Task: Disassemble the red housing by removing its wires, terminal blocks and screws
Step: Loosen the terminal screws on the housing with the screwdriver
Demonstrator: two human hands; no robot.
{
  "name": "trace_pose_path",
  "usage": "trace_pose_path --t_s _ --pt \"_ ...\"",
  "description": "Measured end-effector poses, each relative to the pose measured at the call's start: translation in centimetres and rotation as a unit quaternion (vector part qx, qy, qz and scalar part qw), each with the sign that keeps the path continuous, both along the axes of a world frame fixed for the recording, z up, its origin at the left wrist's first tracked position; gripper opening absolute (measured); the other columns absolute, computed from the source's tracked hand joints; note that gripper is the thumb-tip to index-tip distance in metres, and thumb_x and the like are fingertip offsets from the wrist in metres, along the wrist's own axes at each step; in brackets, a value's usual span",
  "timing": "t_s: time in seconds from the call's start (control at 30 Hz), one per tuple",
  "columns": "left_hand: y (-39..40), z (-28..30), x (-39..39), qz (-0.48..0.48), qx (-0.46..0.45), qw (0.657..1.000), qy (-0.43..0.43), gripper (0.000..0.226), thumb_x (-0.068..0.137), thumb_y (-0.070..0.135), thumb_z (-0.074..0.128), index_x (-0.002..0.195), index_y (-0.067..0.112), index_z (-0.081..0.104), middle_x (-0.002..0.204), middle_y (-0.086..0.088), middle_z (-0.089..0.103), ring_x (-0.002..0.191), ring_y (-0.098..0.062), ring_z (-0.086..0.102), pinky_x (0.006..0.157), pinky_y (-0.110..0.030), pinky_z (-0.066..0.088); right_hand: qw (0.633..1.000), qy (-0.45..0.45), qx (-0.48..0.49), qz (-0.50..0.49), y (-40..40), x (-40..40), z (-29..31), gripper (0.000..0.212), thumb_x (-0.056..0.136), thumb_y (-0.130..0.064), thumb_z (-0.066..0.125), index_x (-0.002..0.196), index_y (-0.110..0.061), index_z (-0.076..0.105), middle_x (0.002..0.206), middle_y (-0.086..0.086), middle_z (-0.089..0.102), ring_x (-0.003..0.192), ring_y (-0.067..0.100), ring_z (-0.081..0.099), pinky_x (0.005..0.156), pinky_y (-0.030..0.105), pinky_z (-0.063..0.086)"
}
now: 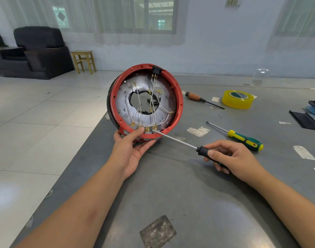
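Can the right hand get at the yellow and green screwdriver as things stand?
Probably not at once: the right hand already grips a black-handled screwdriver. The yellow and green screwdriver lies uncovered on the table just beyond it.

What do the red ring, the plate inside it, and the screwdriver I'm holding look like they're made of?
Red housing: looks like moulded plastic, matte, with uniform colour and moulded holes along its rim. Inner plate: probably sheet metal, dull silvery grey with soft reflections. Screwdriver in the right hand: bright, shiny steel-like shaft; black handle, likely plastic or rubber.
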State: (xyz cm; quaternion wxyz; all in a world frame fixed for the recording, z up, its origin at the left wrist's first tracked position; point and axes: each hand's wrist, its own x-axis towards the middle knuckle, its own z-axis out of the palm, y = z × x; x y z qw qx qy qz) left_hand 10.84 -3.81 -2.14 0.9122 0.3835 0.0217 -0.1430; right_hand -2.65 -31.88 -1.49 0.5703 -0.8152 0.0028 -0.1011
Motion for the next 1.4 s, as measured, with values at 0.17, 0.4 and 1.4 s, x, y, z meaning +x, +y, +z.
trace_pose_path --t_s 0.17,0.4,1.4 --pt "0.0 0.2 -0.3 0.004 0.005 1.0 -0.008 0.05 0.091 -0.001 0.073 0.128 0.018 0.046 0.132 -0.026 0.067 0.107 -0.046 0.074 0.089 -0.063 0.061 1.0 0.011 -0.004 -0.014 0.1 -0.1 0.0 0.016 0.097 -0.007 0.066 0.106 -0.016 0.076 0.086 0.01 0.077 0.057 0.025 0.053 0.044 0.026 0.041" --pt "0.1 1.6 -1.0 0.007 0.068 0.998 -0.002 0.041 0.093 -0.007 0.062 0.128 0.013 0.051 0.114 -0.016 0.07 0.095 -0.039 0.079 0.087 -0.061 0.062 0.999 0.021 -0.026 -0.014 0.3 -0.3 0.4 0.015 0.096 -0.008 0.067 0.105 -0.016 0.076 0.085 0.007 0.077 0.057 0.021 0.053 0.048 0.029 0.042" --pt "0.6 -0.2 -0.4 0.054 0.076 0.996 -0.016 0.055 0.093 -0.001 0.074 0.137 0.015 0.046 0.126 -0.017 0.071 0.101 -0.036 0.078 0.076 -0.04 0.066 0.921 -0.204 0.254 -0.212 4.1 5.9 3.8 0.052 0.096 -0.024 0.069 0.132 -0.043 0.037 0.102 0.011 0.064 0.058 0.027 0.068 0.055 0.03 0.056"
